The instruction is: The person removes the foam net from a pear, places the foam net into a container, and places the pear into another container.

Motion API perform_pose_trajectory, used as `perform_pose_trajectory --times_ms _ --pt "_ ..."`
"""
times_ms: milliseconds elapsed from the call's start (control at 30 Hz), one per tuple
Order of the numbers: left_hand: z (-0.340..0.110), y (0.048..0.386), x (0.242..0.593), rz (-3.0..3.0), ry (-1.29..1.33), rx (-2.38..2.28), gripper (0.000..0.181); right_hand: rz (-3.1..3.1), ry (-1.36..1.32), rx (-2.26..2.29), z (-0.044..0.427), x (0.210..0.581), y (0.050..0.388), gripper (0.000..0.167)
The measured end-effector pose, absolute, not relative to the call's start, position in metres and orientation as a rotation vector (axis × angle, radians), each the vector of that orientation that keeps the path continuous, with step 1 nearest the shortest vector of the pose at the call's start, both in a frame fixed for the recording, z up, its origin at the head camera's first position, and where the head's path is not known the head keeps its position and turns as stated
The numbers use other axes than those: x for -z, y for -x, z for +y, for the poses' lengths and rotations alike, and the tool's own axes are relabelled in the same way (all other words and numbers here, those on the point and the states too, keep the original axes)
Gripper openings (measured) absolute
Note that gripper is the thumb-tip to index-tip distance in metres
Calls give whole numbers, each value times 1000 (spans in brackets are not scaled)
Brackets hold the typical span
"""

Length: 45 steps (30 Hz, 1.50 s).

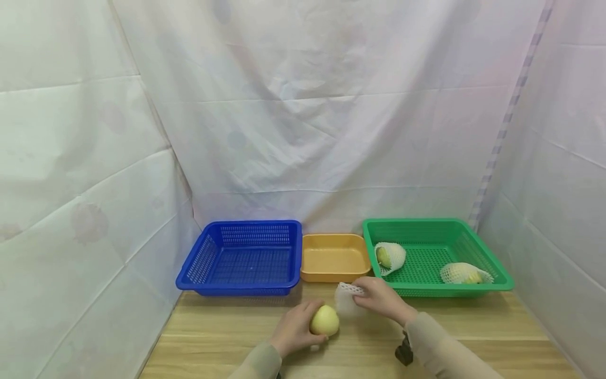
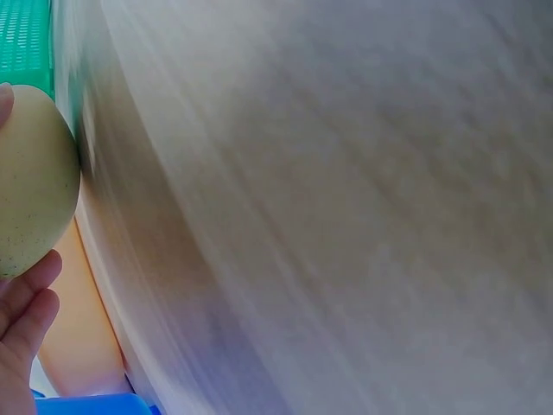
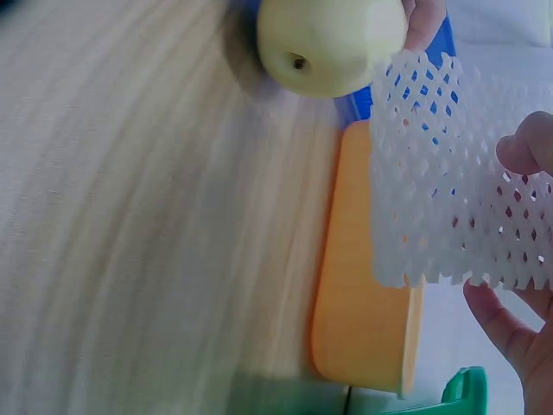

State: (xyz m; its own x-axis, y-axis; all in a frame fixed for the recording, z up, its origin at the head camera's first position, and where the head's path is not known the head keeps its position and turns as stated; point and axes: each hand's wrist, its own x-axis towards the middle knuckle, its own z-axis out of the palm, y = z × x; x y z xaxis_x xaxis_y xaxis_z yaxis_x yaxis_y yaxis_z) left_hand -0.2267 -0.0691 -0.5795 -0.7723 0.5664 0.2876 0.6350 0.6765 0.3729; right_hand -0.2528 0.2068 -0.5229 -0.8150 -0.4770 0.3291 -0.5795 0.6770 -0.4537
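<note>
A pale yellow-green round fruit (image 1: 324,320) is gripped by my left hand (image 1: 295,327), thumb and fingers around its left side, low over the wooden table. My right hand (image 1: 382,300) pinches a white foam net sleeve (image 1: 347,299), which hangs just right of the fruit without fruit inside. In the right wrist view the net (image 3: 458,173) is spread flat between thumb and fingers, its edge close to the fruit (image 3: 333,43), whose small dark hollow faces the camera. The left wrist view shows the fruit (image 2: 34,181) with fingertips (image 2: 34,294) below it.
Behind the hands stand a blue basket (image 1: 239,287), an orange tray (image 1: 333,277) and a green basket (image 1: 502,281). The green basket holds two net-wrapped fruits (image 1: 391,257). A dark object (image 1: 404,351) shows by the right wrist. White cloth (image 1: 331,131) hangs around the wooden table (image 1: 213,337).
</note>
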Motion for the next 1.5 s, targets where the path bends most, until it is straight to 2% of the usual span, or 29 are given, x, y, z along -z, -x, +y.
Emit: perform_pose_trajectory --times_ms 333,633,933,1500 --pt "-69 228 583 -2719 1004 637 77 -2627 -851 -925 200 498 270 13" --pt "-70 228 586 -2724 993 597 78 -2591 -788 -961 193 491 288 9" --pt "-70 228 584 -2761 968 621 77 -2607 -591 -914 185 490 306 19" --pt "-67 227 582 -2778 947 633 77 -2770 -556 -636 184 504 322 14"
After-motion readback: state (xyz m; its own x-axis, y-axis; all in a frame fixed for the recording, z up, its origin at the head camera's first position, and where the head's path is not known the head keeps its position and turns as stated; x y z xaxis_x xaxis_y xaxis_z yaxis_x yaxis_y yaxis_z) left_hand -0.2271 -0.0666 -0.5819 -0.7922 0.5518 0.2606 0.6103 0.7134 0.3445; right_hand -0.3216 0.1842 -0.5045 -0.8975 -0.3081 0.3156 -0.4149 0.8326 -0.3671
